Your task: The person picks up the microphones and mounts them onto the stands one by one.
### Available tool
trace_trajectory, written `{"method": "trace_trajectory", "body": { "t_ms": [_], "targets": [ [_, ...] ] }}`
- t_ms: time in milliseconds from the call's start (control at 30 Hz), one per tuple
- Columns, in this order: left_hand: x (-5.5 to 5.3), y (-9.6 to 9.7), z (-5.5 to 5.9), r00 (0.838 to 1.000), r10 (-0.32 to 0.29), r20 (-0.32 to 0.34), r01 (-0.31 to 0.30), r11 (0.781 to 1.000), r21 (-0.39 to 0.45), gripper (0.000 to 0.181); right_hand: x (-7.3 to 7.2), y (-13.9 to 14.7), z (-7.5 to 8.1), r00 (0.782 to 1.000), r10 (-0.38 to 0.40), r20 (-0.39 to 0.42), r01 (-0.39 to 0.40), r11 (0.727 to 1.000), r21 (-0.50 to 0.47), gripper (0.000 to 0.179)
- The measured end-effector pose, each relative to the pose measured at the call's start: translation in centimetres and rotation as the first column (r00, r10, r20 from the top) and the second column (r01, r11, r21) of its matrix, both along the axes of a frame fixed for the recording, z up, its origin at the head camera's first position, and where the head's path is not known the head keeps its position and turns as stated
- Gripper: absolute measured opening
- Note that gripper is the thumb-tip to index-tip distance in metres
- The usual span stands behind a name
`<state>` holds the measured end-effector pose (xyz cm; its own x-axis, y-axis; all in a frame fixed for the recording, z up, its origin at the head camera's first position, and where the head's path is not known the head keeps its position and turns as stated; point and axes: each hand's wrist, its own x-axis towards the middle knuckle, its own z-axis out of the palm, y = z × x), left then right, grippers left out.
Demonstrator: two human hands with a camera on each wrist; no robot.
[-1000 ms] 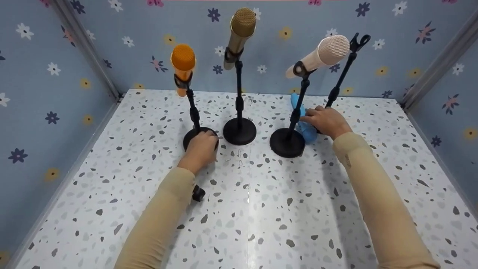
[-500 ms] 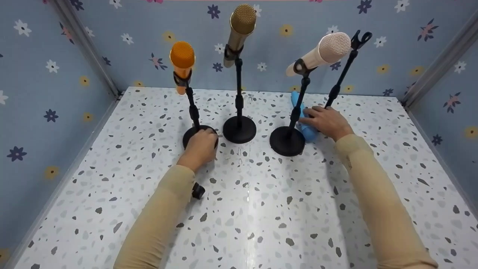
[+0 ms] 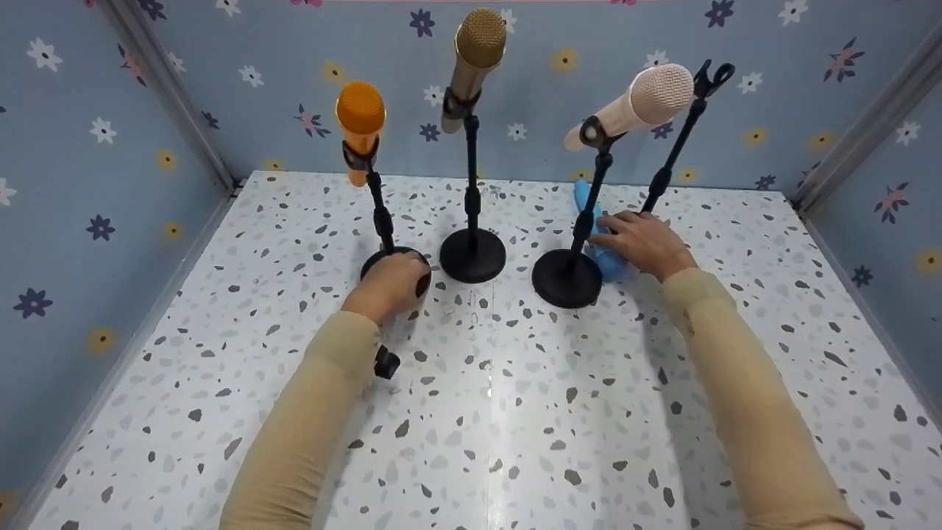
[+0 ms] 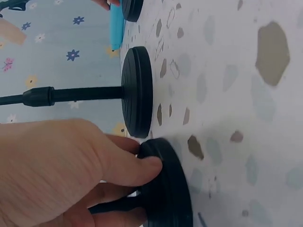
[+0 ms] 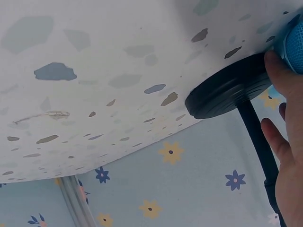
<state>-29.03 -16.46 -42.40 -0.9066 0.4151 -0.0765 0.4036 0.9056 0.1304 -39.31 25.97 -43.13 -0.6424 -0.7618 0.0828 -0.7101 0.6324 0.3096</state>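
An orange microphone [image 3: 360,114] sits in the clip of a small black stand at the left. My left hand [image 3: 390,283] grips the low end of that stand; in the left wrist view, my thumb presses on its round base [image 4: 173,189] and my fingers curl at the pole. At the right, my right hand [image 3: 644,239] holds the bottom of a microphone stand [image 3: 681,143] whose top clip carries nothing. A thumb or finger touches its base [image 5: 227,90], another its pole. Against these fingers lies a blue microphone [image 3: 607,261], partly hidden by the hand.
A gold microphone [image 3: 480,44] stands on its stand in the middle, and a pale pink microphone [image 3: 655,96] on another, just left of my right hand. Flower-patterned walls [image 3: 544,110] enclose the speckled white table [image 3: 478,412] at the back and sides.
My left hand and forearm have shifted slightly up and left at the base. The right hand stays nearly where it was. The microphones and stands show no clear movement.
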Motion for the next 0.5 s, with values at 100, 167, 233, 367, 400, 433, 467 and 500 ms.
{"method": "trace_trajectory", "body": {
  "t_ms": [100, 167, 233, 367, 400, 433, 467, 500],
  "targets": [
    [-0.12, -0.37, 0.25, 0.998, -0.060, -0.014, 0.060, 0.998, -0.016, 0.019, -0.01, -0.26, 0.18, 1.000, -0.010, 0.005, 0.010, 1.000, 0.002, 0.064],
    [-0.20, -0.58, 0.30, 0.996, -0.086, -0.013, 0.086, 0.996, -0.021, 0.021, -0.05, -0.34, 0.21, 1.000, -0.013, 0.000, 0.013, 1.000, 0.010, 0.065],
    [-0.23, -0.72, 0.30, 0.995, -0.101, -0.012, 0.101, 0.995, -0.019, 0.024, -0.08, -0.35, 0.20, 1.000, -0.012, -0.007, 0.012, 1.000, 0.023, 0.067],
    [-0.22, -0.87, 0.24, 0.995, -0.097, -0.003, 0.097, 0.995, -0.003, 0.022, -0.07, -0.03, 0.03, 1.000, -0.006, -0.017, 0.007, 0.999, 0.047, 0.074],
    [-0.22, -0.90, 0.23, 0.995, -0.099, -0.010, 0.099, 0.995, 0.004, 0.018, -0.06, 0.08, -0.02, 1.000, -0.004, -0.022, 0.005, 0.999, 0.048, 0.074],
    [-0.21, -0.93, 0.21, 0.995, -0.097, -0.011, 0.098, 0.995, 0.012, 0.015, -0.04, 0.21, -0.09, 1.000, 0.000, -0.026, 0.001, 0.999, 0.044, 0.073],
    [-0.20, -0.96, 0.19, 0.995, -0.099, -0.018, 0.099, 0.995, 0.018, 0.012, -0.01, 0.34, -0.14, 1.000, 0.004, -0.029, -0.003, 0.999, 0.038, 0.072],
    [-0.19, -0.98, 0.17, 0.995, -0.101, -0.024, 0.102, 0.995, 0.022, 0.011, 0.02, 0.45, -0.20, 0.999, 0.008, -0.032, -0.007, 1.000, 0.028, 0.071]
  ]
}}
